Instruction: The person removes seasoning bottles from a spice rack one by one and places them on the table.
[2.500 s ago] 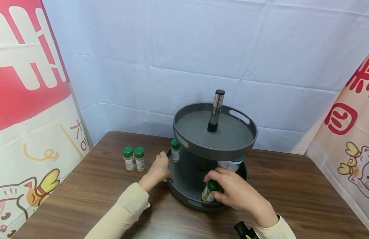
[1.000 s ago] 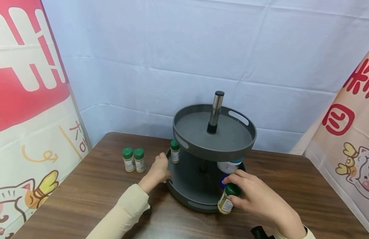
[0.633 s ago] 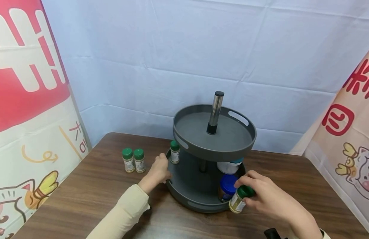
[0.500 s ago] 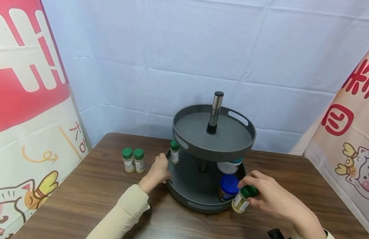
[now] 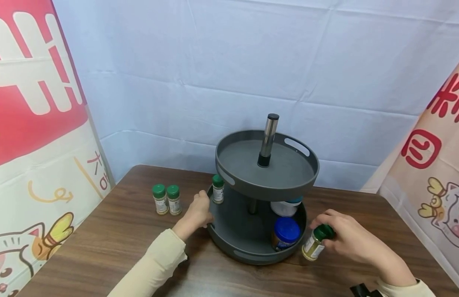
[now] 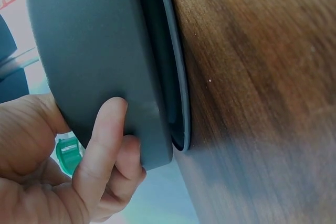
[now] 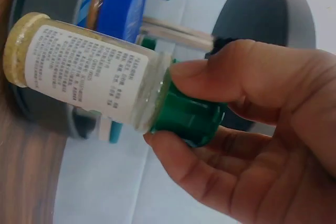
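Observation:
A dark grey two-tier tray stand [image 5: 238,161] stands on the table with a metal post through its upper tray. My left hand [image 5: 197,211] grips the wall of its lower tray [image 5: 235,227] on the left side; the left wrist view shows fingers [image 6: 107,124] pressed along the grey wall. Right of the stand, my right hand [image 5: 350,237] pinches a spice jar [image 5: 312,246] by its green cap, thumb and fingers on opposite sides. That jar tilts, base toward the stand, with yellowish contents behind a printed white label [image 7: 86,69]. It is outside the lower tray's rim.
On the lower tray are a blue-lidded jar [image 5: 286,232], a white tub with a teal lid [image 5: 284,208] and a green-capped spice jar [image 5: 218,194]. Two more green-capped jars, one [image 5: 160,202] beside the other [image 5: 174,203], stand left on the wooden table [image 5: 121,231].
My right hand has carried the spice jar from the lower tray's front out to the right, past the rim. The blue-lidded jar has come into view. My left hand stays put.

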Tool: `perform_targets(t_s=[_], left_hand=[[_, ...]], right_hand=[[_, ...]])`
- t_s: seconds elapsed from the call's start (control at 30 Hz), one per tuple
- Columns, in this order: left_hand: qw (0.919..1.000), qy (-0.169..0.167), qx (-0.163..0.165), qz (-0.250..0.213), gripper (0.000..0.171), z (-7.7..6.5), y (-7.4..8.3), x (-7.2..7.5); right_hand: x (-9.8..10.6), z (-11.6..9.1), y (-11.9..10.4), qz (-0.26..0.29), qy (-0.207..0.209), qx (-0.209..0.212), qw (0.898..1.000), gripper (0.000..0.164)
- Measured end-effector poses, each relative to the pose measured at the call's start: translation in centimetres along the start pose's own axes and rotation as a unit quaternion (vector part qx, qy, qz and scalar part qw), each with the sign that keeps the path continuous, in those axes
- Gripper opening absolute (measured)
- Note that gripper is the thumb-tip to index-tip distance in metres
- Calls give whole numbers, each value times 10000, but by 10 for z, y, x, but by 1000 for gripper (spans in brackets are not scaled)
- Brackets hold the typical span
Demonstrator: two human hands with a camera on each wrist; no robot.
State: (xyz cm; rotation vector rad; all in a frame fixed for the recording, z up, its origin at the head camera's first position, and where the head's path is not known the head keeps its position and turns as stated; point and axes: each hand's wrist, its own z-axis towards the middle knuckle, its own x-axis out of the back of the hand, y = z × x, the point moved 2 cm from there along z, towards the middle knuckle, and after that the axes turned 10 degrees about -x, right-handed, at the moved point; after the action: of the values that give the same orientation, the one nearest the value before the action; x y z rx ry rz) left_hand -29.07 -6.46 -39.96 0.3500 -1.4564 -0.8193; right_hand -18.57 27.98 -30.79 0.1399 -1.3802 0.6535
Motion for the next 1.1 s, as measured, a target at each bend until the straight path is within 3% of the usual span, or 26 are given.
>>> perform_targets(t_s=[0.3, 0.4, 0.73, 1.1], left_hand=[[10000, 25, -69, -23, 80, 0, 2, 0], [10000, 40, -77, -21, 82, 0, 2, -1], [9999, 25, -98, -40, 77, 2, 3, 3], [10000, 14, -54, -61, 79, -4, -1, -3]], right_hand=[[1, 3, 22, 39, -256, -1240, 9919, 31], [-1, 3, 32, 38, -238, -1462, 9890, 30], [-4, 10, 62, -54, 187, -1786, 9837, 25], [-13, 17, 64, -142, 90, -1988, 9799, 32]])
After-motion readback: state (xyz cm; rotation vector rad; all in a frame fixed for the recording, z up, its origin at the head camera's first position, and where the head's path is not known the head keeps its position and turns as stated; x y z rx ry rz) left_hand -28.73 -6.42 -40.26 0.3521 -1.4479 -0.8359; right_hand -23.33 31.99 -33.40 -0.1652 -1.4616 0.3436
